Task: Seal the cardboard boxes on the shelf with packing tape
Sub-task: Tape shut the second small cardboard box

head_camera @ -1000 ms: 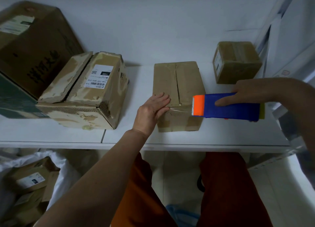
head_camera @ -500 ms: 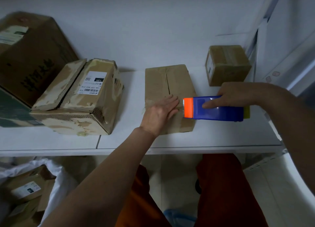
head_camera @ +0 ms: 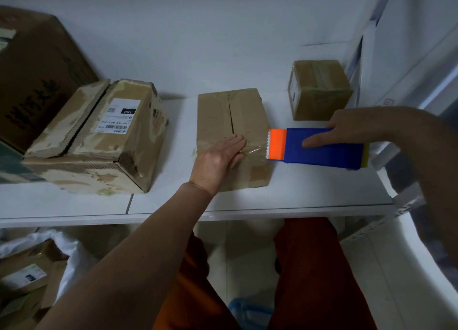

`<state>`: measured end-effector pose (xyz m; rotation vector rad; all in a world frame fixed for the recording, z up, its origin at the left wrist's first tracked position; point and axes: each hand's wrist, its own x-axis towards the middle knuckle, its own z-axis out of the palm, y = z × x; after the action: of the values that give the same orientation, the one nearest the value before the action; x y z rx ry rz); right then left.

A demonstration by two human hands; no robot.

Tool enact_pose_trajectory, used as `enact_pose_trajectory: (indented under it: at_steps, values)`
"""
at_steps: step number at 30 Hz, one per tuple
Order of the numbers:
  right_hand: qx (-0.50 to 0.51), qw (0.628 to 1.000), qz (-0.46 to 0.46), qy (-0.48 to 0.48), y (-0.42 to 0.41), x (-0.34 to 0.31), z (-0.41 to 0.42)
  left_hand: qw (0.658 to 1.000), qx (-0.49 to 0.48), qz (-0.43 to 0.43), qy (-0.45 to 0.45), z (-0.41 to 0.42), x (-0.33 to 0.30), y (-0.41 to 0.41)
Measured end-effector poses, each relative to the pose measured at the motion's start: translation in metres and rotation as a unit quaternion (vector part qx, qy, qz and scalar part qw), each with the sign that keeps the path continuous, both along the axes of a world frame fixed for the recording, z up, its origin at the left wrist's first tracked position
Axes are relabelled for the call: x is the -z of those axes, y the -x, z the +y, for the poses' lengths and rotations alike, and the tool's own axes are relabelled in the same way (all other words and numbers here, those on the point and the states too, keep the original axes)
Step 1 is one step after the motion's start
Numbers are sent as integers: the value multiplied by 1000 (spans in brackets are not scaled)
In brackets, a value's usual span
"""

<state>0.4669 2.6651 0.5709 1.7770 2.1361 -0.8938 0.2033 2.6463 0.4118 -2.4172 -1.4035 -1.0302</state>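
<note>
while left hand [head_camera: 218, 156] flattens glossy tape [head_camera: 255, 149], right hand [head_camera: 352, 126] grips boxy dispenser [head_camera: 322, 147].

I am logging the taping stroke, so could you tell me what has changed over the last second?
The tape dispenser, gripped by the right hand, closed in toward the left hand half a second ago and has now drawn back right, off the middle box, a clear strip of tape stretched behind it. The left hand stays flat on the tape. The other boxes are unmoved.
</note>
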Motion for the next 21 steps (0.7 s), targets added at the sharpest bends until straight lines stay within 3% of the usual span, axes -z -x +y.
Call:
enact_pose_trajectory:
  at_steps: [7,12,17,21]
  values:
    - [-27,998,-3,-53,4,16,2,998,-22,52,4,-8,6,-1]
    - [-23,999,29,-34,-2,18,4,995,-73,73,-9,-5,-4,-17]
    - [-12,999,47,-20,-5,19,6,986,-69,146,-42,16,-4,-36]
    - [-18,998,57,-23,0,20,5,984,-63,148,-73,17,5,-22]
